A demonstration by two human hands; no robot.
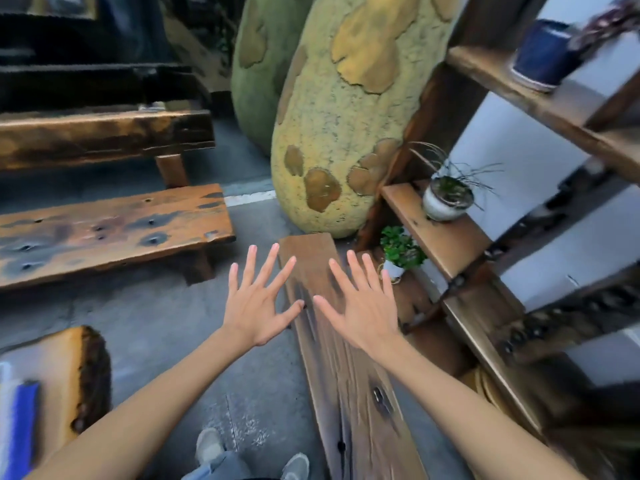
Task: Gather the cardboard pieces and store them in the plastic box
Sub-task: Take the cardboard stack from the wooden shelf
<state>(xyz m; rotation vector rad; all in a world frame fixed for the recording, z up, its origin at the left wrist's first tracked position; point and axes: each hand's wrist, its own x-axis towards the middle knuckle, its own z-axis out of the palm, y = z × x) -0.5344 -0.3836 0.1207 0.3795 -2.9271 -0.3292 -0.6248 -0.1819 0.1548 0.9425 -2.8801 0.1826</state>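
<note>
2 hands spread wide, nothing held.
Left hand (257,308) and right hand (360,311) are held side by side, fingers splayed, above a wooden plank (349,386). A wooden bench (104,230) is seen left of the hands, a shelf (436,233) with potted plants right. Cardboard pieces and plastic box cannot be located.

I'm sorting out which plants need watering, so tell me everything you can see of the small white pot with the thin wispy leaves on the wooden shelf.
The white pot is a small, rounded, glossy bowl, ceramic by its look, standing upright on a lower board of the wooden shelf. It holds dark soil or moss and a sparse plant with long, thin, arching leaves that spread up and to the right. Nothing but the shelf board touches it; both hands are well away from it.
</note>
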